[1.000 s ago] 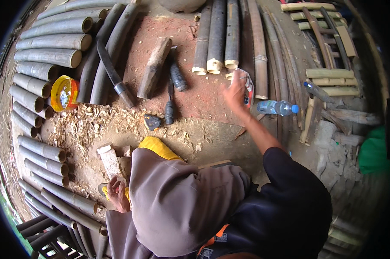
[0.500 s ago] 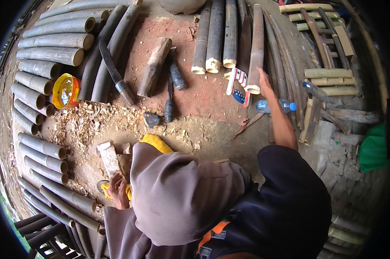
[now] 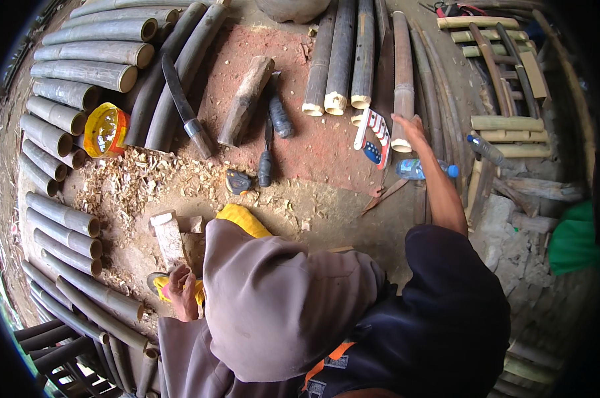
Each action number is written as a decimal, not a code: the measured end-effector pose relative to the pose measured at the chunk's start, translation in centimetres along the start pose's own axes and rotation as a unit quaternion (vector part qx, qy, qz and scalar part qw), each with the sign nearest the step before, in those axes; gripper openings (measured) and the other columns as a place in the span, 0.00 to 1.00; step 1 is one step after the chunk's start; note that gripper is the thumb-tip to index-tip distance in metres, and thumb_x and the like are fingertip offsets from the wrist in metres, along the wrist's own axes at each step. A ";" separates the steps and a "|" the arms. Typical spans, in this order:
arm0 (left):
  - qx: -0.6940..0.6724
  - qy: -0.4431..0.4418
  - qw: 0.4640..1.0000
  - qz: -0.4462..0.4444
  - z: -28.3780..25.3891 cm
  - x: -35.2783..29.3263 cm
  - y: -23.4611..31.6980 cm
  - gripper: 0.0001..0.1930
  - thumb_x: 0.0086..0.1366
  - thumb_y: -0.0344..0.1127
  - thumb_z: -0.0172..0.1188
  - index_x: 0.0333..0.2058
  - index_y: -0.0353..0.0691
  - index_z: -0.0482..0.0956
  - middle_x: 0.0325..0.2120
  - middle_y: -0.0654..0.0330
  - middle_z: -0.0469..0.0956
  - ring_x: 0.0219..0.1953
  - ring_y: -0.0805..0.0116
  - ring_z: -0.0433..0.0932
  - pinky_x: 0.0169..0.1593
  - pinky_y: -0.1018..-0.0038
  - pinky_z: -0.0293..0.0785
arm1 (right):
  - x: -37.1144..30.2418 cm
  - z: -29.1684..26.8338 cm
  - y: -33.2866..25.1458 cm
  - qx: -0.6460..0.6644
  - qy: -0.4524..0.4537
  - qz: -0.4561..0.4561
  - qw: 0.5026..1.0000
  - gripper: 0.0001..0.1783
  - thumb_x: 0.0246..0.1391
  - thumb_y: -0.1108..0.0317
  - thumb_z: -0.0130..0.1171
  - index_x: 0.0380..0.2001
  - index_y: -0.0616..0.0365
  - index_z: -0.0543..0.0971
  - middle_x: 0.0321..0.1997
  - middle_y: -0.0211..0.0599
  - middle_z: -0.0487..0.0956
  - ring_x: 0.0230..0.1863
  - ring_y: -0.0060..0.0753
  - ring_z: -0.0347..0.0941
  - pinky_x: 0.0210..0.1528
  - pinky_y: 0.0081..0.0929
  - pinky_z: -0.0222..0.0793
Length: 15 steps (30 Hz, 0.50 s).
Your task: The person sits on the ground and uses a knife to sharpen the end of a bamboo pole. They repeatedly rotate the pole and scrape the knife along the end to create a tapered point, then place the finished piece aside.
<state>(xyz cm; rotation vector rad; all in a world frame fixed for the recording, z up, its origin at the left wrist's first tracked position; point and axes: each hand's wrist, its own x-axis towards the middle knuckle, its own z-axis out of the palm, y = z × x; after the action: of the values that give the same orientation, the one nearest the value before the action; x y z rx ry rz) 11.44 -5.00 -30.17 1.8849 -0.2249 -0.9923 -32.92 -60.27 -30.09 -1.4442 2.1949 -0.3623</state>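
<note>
Head view, left to right: one yellow tub (image 3: 118,136); the left hand (image 3: 184,295), curled, grip hidden; one knife (image 3: 183,107); one tape measure (image 3: 239,182); two black-handled tools (image 3: 265,168); three dark poles (image 3: 340,60); one saw (image 3: 373,153); one brown pole (image 3: 404,73), right of centre, long axis far-to-near, cut end pointing near. The right hand's (image 3: 414,131) fingers cross that end; whether clamped, I cannot tell. Two bottles (image 3: 416,170) lie right.

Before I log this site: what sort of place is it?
Probably a bamboo workshop: round grey-brown bamboo poles, pale curled wood shavings and a curved, dark-bladed, wooden-handled knife are in view.
</note>
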 end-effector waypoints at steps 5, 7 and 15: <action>0.003 -0.007 1.000 -0.012 0.0 -0.4 0.4 0.18 0.60 0.29 0.59 0.49 0.37 0.72 0.43 0.58 0.73 0.44 0.69 0.72 0.47 0.74 0.68 | -2.0 1.9 0.8 -0.287 0.157 -0.202 0.923 0.33 0.41 0.57 0.65 0.51 0.62 0.71 0.48 0.57 0.73 0.51 0.57 0.70 0.53 0.46 0.67; -0.002 0.007 1.000 -0.011 -0.3 -0.6 -0.3 0.18 0.60 0.30 0.59 0.49 0.37 0.72 0.43 0.58 0.74 0.44 0.68 0.72 0.48 0.74 0.68 | -5.1 3.8 -0.4 -0.206 0.126 -0.329 0.913 0.27 0.42 0.60 0.64 0.45 0.63 0.73 0.45 0.55 0.75 0.50 0.57 0.69 0.51 0.46 0.66; 0.011 -0.016 1.000 -0.009 -0.4 0.0 -0.1 0.19 0.60 0.31 0.60 0.49 0.34 0.71 0.39 0.58 0.75 0.42 0.70 0.73 0.47 0.75 0.68 | -6.1 7.4 1.0 -0.049 -0.072 -0.207 0.974 0.37 0.42 0.61 0.65 0.54 0.59 0.61 0.39 0.53 0.78 0.43 0.54 0.75 0.47 0.46 0.69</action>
<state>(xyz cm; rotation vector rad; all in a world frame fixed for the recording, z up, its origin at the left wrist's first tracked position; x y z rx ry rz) 11.69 -4.73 -30.18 1.8953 -0.2400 -1.0361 -27.79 -53.97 -35.30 -1.9222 1.8109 -0.2797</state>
